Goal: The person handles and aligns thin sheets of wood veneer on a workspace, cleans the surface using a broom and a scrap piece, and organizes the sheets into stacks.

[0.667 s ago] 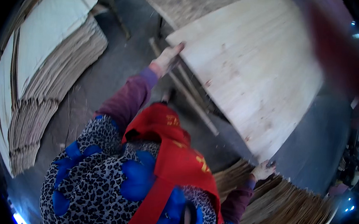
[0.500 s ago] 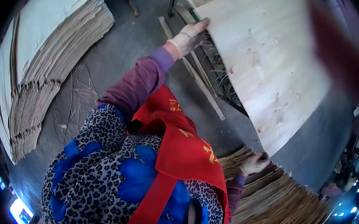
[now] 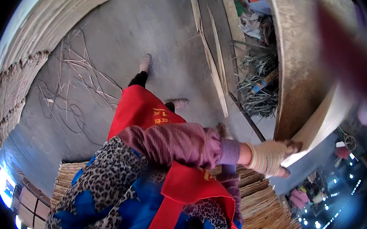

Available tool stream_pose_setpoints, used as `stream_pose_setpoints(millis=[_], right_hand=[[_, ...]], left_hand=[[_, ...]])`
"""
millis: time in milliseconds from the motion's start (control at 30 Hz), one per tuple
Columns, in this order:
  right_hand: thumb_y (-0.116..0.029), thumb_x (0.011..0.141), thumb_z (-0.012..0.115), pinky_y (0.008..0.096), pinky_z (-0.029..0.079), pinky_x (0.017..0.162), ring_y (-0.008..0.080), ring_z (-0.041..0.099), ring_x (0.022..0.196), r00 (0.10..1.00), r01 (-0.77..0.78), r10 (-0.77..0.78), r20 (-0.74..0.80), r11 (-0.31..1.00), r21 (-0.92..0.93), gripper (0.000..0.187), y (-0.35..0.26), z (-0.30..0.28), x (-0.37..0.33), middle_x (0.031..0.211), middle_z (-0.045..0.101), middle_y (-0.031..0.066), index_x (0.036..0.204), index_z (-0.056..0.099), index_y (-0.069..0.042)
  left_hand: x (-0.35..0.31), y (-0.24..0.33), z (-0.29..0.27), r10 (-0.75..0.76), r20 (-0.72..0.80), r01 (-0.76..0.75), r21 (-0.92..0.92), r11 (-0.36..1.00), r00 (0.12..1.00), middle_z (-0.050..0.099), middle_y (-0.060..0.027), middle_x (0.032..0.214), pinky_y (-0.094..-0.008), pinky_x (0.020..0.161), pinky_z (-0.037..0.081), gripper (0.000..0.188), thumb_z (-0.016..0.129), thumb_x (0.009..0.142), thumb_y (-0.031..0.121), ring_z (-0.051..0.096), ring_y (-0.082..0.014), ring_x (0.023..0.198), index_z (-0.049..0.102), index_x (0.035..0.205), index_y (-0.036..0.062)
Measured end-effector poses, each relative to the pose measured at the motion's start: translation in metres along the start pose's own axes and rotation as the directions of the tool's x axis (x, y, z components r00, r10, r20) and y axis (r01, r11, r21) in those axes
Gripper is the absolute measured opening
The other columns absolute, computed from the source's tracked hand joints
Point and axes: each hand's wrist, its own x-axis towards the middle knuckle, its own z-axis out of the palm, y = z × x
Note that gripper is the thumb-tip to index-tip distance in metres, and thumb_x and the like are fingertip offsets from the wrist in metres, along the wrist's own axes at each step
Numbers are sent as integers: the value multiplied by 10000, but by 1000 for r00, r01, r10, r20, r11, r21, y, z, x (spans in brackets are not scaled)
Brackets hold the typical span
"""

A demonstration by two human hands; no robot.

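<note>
Our left hand (image 3: 270, 158) now pinches the veneer sheet (image 3: 322, 123), drawn away from the left edge of the tabletop (image 3: 299, 68), seemingly mid-shift; our right hand is hidden, grip unknown.

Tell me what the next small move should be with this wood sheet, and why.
I'd probably bring the right hand over to help support the wood sheet. The left hand grips its near end, and the sheet bends in a curve rather than lying flat. The right hand, mostly hidden behind the left sleeve, doesn't appear to be holding it.
</note>
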Motion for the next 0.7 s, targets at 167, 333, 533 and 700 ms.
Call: stream_pose_setpoints(millis=[167,333,533,700], right_hand=[[-236,807,527,365,474,718,300,600,813,970,-241,205,133,890,387,290,-16,10,93,903,626,122,1063,558,-104],[-314,809,490,387,456,747,301,595,869,944,-330,304,129,865,377,345,44,40,183,954,619,137,1069,553,-97],[-282,760,568,395,396,854,326,515,1029,705,-574,687,-176,699,427,523,193,70,278,1164,506,216,1194,438,-21],[-291,721,599,422,435,774,311,547,915,455,-793,886,-89,449,412,612,313,111,334,1040,548,203,1151,356,71]], left_hand=[[1,-18,-39,-145,181,177,-177,968,973,536,-225,1027,-378,791,450,747,682,669,305,551,-357,927,342,1248,-23],[-1,-70,-81,-63,148,109,-324,940,987,587,-212,916,-391,713,467,585,647,698,312,573,-364,862,448,1150,-2],[-64,-180,-162,-244,69,252,-383,889,967,500,-189,1182,-318,890,430,480,549,824,277,540,-262,1041,447,1201,-1],[-182,-266,-241,-633,-263,419,-560,715,728,481,-100,1213,-295,932,373,448,535,827,79,464,-181,1106,400,1248,6]])
